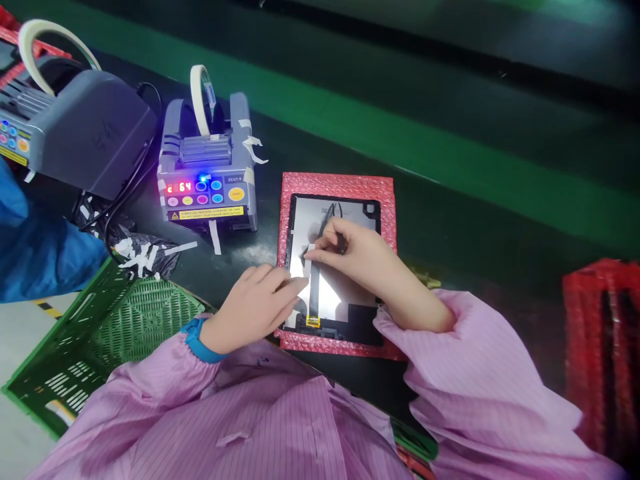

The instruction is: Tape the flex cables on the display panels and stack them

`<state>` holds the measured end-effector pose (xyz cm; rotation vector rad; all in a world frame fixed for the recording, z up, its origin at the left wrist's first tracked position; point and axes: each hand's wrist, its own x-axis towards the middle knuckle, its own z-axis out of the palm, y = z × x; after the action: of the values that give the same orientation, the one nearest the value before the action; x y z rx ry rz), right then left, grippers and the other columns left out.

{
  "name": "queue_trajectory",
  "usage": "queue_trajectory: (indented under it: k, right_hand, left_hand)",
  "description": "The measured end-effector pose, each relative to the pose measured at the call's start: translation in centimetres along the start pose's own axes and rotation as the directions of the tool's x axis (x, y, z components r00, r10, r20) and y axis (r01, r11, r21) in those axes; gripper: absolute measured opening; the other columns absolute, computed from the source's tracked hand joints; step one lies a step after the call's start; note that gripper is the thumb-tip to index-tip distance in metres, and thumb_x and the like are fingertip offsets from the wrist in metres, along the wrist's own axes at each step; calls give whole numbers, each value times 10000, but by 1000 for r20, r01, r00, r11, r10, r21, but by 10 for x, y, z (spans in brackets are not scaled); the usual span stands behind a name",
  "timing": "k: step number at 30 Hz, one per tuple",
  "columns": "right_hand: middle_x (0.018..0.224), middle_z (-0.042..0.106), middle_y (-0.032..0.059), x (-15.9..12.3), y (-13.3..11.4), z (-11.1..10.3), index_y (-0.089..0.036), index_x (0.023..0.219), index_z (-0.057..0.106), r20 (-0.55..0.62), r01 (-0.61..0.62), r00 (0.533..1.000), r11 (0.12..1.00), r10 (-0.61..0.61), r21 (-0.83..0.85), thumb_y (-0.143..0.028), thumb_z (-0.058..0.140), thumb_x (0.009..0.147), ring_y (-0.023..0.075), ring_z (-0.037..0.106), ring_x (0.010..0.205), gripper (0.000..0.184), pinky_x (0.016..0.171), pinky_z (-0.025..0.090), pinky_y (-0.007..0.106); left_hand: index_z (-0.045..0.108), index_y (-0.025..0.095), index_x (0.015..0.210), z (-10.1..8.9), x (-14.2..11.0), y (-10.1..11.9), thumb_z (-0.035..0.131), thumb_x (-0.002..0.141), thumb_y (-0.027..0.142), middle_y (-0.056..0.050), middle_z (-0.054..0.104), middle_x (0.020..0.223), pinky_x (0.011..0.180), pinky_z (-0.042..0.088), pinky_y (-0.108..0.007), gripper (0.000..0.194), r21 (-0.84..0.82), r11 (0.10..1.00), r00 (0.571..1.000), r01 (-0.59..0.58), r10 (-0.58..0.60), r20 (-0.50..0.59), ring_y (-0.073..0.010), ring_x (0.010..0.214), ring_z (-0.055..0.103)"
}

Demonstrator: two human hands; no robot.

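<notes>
A flat panel with a black frame and a silvery back (345, 283) lies on a red bubble-wrap sheet (337, 183) on the dark bench. My left hand (260, 303) rests on the panel's left edge, fingers together and pressed flat, pointing right. My right hand (350, 250) is closed in a pinch on a white strip of tape (308, 261) that it presses onto the panel beside a black ribbon cable (314, 293). A small dark object also sits in the right hand's fingers.
A grey tape dispenser machine (207, 173) with lit buttons stands left of the panel, a larger one (75, 127) further left. A green plastic crate (100, 340) sits below the bench at left, a red stack (600, 353) at right, a blue sleeve (30, 253) at far left.
</notes>
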<state>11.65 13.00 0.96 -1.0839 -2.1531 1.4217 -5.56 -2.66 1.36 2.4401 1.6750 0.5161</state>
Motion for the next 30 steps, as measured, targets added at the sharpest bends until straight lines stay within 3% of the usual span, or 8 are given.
queue_trajectory:
  k: [5, 12, 15, 18, 21, 25, 29, 30]
  right_hand:
    - [740, 727, -5, -3, -1, 2, -266, 701, 345, -30, -15, 999, 1000, 15, 5, -445, 804, 767, 213, 669, 713, 497, 695, 453, 359]
    - [741, 728, -3, 3, -2, 12, -268, 723, 324, -168, -30, 985, 998, 21, -47, -422, 820, 763, 207, 656, 693, 520, 668, 419, 343]
    - [726, 698, -28, 13, -5, 12, -271, 749, 322, -294, -52, 955, 996, 29, -70, -358, 833, 761, 181, 613, 657, 518, 671, 415, 329]
    - [710, 655, -40, 6, -7, 1, -270, 751, 342, -468, -59, 884, 988, -15, -144, -304, 787, 813, 170, 596, 659, 450, 670, 413, 315]
    - [740, 670, -29, -43, 2, -17, -272, 750, 379, -597, -8, 793, 977, -124, -213, -356, 753, 870, 177, 637, 705, 402, 666, 446, 306]
    - [772, 740, -5, -166, 36, -37, -267, 708, 406, -712, -19, 626, 907, -316, -420, -345, 778, 890, 178, 675, 669, 421, 595, 456, 297]
    - [717, 756, 39, -300, 68, -57, -261, 554, 340, -819, -366, 363, 740, -445, -564, -329, 836, 848, 198, 654, 585, 581, 567, 430, 330]
    - [721, 759, 52, -325, 73, -63, -266, 542, 357, -837, -442, 322, 711, -442, -546, -359, 837, 844, 216, 658, 596, 575, 576, 436, 344]
  left_hand:
    - [591, 200, 1403, 8, 7, -3, 395, 1088, 343, -93, 638, 1019, 773, 435, -373, 398, 124, 992, 997, 18, -27, 67, -261, 930, 541]
    - [599, 250, 1424, 18, 5, -9, 357, 1092, 412, -90, 581, 1013, 795, 422, -377, 442, 61, 996, 992, 73, -79, 102, -263, 939, 497]
    - [627, 256, 1390, 11, 1, -4, 396, 1084, 340, -78, 571, 976, 775, 415, -360, 392, 74, 993, 990, 90, -98, 103, -246, 903, 491]
    - [693, 222, 1261, -2, -4, 13, 426, 1064, 245, -71, 578, 923, 756, 421, -352, 332, 24, 998, 993, 59, -61, 103, -231, 872, 505]
    - [689, 185, 1230, -9, -9, 38, 416, 1074, 273, -71, 617, 928, 781, 475, -352, 326, -238, 971, 995, -39, 61, 84, -216, 873, 557]
    - [678, 170, 1237, -4, -1, 72, 405, 1078, 267, -71, 688, 969, 779, 521, -302, 331, -597, 786, 947, -159, 292, 132, -184, 875, 631]
    - [675, 155, 1243, 3, 24, 109, 432, 1056, 237, -70, 728, 957, 820, 531, -315, 318, -758, 609, 867, -233, 483, 122, -186, 840, 654]
    - [684, 158, 1220, 4, 31, 120, 439, 1047, 231, -68, 732, 950, 833, 531, -317, 309, -795, 558, 844, -238, 524, 114, -185, 836, 657]
